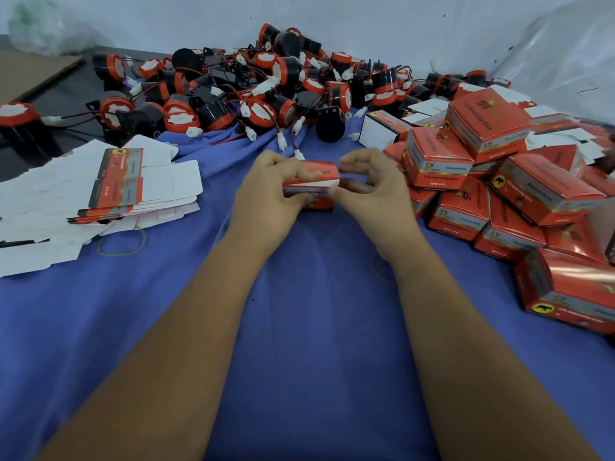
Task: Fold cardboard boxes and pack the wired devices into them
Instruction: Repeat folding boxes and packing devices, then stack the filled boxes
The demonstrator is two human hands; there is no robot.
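blue cloth (299, 327) covers the surface below a pale wall (366, 24).

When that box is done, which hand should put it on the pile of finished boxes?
Probably the right hand. The pile of finished boxes lies on its side, just beyond it, while the left hand, which grips the box, has the flat boxes on its side.

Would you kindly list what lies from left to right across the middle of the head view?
Flat box blanks → rubber band → left hand → box → right hand → packed boxes.
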